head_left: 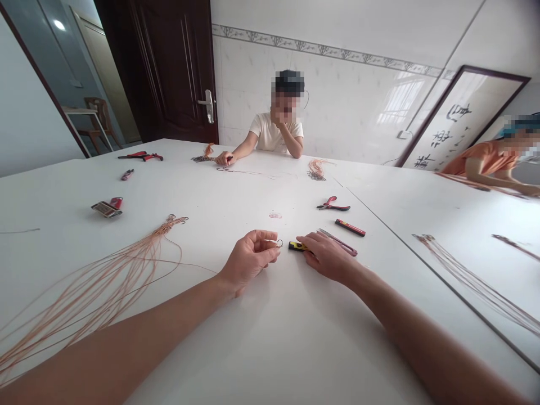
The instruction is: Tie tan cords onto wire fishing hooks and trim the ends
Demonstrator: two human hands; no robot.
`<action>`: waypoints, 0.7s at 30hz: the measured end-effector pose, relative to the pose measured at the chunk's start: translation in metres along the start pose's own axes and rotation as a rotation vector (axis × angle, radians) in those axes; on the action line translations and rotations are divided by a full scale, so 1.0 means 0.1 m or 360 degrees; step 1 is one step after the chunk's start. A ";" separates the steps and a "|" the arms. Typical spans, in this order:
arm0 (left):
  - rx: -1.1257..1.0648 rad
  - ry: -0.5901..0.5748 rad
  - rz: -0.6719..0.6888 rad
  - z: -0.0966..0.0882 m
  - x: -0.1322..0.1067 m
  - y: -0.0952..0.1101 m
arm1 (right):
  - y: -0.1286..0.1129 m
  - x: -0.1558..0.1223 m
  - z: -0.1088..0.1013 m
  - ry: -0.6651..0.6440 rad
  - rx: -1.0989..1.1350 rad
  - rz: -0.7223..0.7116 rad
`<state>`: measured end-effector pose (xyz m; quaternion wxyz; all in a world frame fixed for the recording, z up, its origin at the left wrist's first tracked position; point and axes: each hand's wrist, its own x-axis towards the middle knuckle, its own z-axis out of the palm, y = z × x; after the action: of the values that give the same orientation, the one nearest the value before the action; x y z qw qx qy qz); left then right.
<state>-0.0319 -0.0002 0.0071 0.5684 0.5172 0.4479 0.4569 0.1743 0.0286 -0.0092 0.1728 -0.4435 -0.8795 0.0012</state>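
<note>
My left hand [248, 261] pinches a small dark wire loop [279, 243] between thumb and fingertips, just above the white table [270, 332]. My right hand [327, 256] lies close by, over a yellow-and-black tool [298, 246] and slim pink-handled pliers [340, 242]; I cannot tell whether it grips either one. Left of my left arm spreads a long bundle of copper-coloured wire [105, 287], its looped ends towards the far side. One thin strand reaches near my left wrist.
Red-handled pliers [333, 205] and a red-and-black case [350, 227] lie ahead. Further tools [107, 209] and wire bunches [316, 169] lie around. A seated person [278, 121] has a hand on wire opposite, and another person in orange [493, 160] reaches in at right.
</note>
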 end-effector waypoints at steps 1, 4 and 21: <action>0.0000 0.0003 -0.0002 0.00 0.00 0.00 | -0.01 0.01 0.00 0.0024 0.0003 0.0043; 0.0000 0.0024 -0.0001 -0.01 0.01 -0.01 | -0.06 0.02 0.01 0.0110 0.0059 0.0177; -0.0059 -0.0006 0.0097 0.02 0.01 -0.01 | -0.48 0.01 -0.13 -0.0214 0.1596 0.0784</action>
<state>-0.0299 0.0008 0.0059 0.5646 0.5208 0.4223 0.4813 0.1407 -0.0018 0.0104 0.3006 -0.4983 -0.6507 0.4879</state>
